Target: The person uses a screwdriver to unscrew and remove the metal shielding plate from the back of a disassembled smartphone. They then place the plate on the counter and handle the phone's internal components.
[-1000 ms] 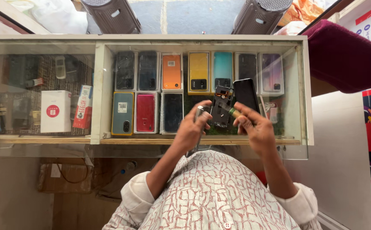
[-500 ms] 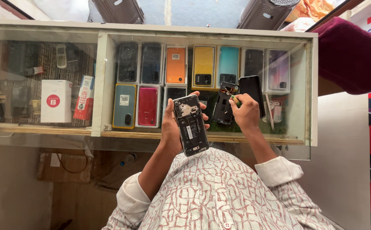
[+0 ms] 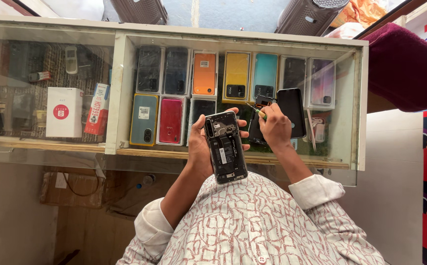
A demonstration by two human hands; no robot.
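Two hands worked above the glass table (image 3: 51,147): left hand (image 3: 201,147) gripped an opened phone (image 3: 226,147), long axis twelve-to-six; right hand (image 3: 274,128), at two o'clock, pinched a screwdriver (image 3: 255,110).

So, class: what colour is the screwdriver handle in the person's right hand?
Green, on the screwdriver in the right hand; head view.
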